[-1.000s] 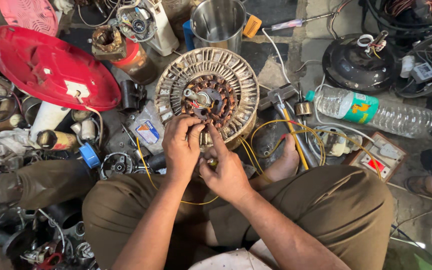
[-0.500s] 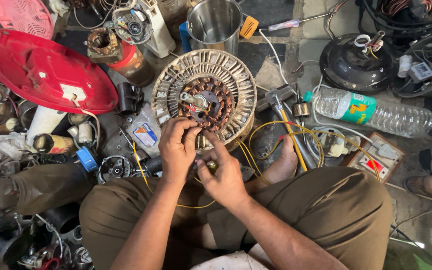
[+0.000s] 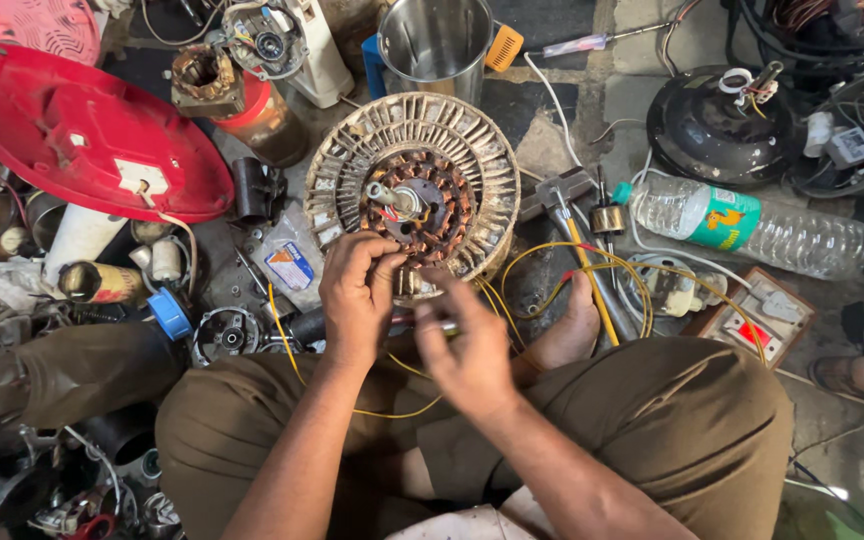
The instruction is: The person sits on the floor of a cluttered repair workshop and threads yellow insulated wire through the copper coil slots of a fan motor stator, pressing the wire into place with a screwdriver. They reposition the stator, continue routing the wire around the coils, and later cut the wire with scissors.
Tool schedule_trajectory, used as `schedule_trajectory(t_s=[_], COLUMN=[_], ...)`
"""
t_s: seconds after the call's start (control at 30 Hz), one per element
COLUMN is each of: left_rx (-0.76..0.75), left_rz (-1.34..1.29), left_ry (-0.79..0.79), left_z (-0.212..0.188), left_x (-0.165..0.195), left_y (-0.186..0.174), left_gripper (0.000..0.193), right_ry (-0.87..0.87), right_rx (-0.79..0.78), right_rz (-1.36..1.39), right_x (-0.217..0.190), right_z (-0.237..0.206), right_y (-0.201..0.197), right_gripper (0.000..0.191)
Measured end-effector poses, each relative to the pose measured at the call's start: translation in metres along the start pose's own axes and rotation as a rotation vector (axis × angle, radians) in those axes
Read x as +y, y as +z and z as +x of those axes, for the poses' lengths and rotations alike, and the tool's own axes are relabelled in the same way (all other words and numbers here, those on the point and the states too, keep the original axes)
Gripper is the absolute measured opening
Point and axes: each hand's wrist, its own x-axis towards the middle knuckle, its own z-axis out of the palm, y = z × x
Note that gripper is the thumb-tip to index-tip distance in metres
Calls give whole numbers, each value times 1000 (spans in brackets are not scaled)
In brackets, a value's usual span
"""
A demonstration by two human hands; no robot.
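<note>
We've got the fan motor stator (image 3: 414,195) sitting dead centre, our left hand (image 3: 355,295) pinching its windings at 6 o'clock. Right hand (image 3: 467,345) is just below, fingers closed on a thin yellow wire (image 3: 592,262); plastic water bottle (image 3: 752,222) at 3 o'clock.

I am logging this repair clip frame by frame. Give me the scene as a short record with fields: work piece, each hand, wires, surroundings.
work piece: round ribbed metal fan motor with copper windings, lying on the floor before the seated person
left hand: left hand, fingertips on the motor's near edge
right hand: right hand, pinching something small; too blurred to tell what
wires: thin yellow wires looping right of the motor
surroundings: red plastic fan blade, clear plastic water bottle, steel cup
</note>
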Motion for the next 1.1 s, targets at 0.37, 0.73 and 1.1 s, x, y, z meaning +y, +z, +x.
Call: schedule_trajectory(t_s=[0.37,0.73,1.1], left_rx=[0,33,21], left_rz=[-8,-24,-29], left_ry=[6,29,10], left_z=[3,7,9], left_x=[-4,-1,-1], left_y=[-5,-4,-7], left_gripper=[12,11,9], right_ry=[344,312,205], right_rx=[423,159,141], right_rz=[273,415,319], right_x=[5,11,16], right_z=[11,11,17], right_y=[-82,-54,-42], right_gripper=[35,33,30])
